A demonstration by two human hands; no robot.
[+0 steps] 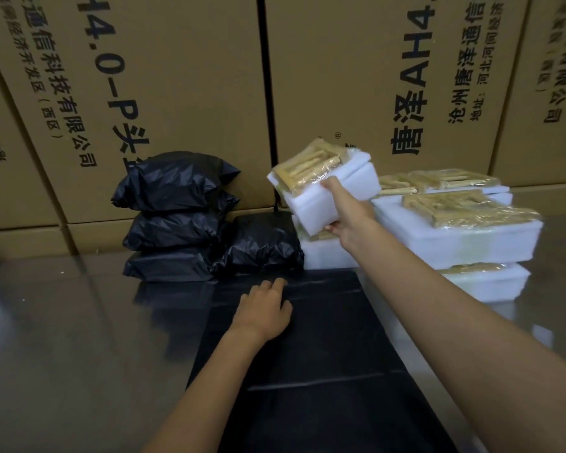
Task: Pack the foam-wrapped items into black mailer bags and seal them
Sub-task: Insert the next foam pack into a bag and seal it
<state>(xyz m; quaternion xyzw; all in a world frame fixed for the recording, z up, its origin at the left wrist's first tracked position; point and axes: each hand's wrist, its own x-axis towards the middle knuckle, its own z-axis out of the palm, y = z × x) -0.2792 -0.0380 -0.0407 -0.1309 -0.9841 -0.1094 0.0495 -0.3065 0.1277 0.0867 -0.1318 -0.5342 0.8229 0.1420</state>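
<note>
Head view: my right hand [343,207] grips a white foam block [324,188] topped with plastic-wrapped tan parts, right of centre. My left hand [263,310] presses flat on the glossy black mailer bag [324,371], lower centre.

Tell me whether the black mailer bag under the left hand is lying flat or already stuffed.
Flat and unfilled: the black mailer bag lies spread on the table with no bulge, the left hand resting on it.

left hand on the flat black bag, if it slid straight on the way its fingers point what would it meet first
Probably the filled black mailer bag lying just beyond the left hand, right of the stack of three filled bags. The hand rests on the flat black mailer bags, fingers pointing away from the person; depth is uncertain.
</note>
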